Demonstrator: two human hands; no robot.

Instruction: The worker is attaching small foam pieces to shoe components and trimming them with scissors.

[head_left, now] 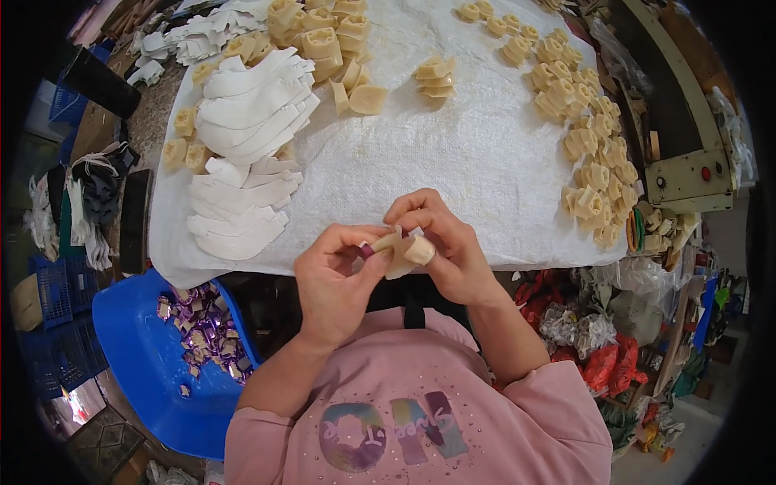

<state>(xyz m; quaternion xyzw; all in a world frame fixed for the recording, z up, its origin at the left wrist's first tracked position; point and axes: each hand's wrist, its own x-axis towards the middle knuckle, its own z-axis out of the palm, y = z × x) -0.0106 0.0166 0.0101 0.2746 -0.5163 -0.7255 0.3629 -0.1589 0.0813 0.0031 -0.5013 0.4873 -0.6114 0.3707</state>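
Both my hands meet just in front of the table's near edge, holding one small cream foam piece [402, 252] between them. My left hand [333, 279] pinches its left end with thumb and fingers. My right hand [443, 242] curls over its top and right side. Part of the piece is hidden by my fingers. The white woven sheet [453, 153] covering the table lies just beyond my hands.
Stacks of white curved cut pieces [246, 121] lie at the left of the sheet. Cream foam pieces are piled at the back [323, 40], in a small stack [436, 77] and along the right [594, 153]. A blue tub [145, 356] with shiny purple scraps sits lower left. A machine [687, 174] stands right.
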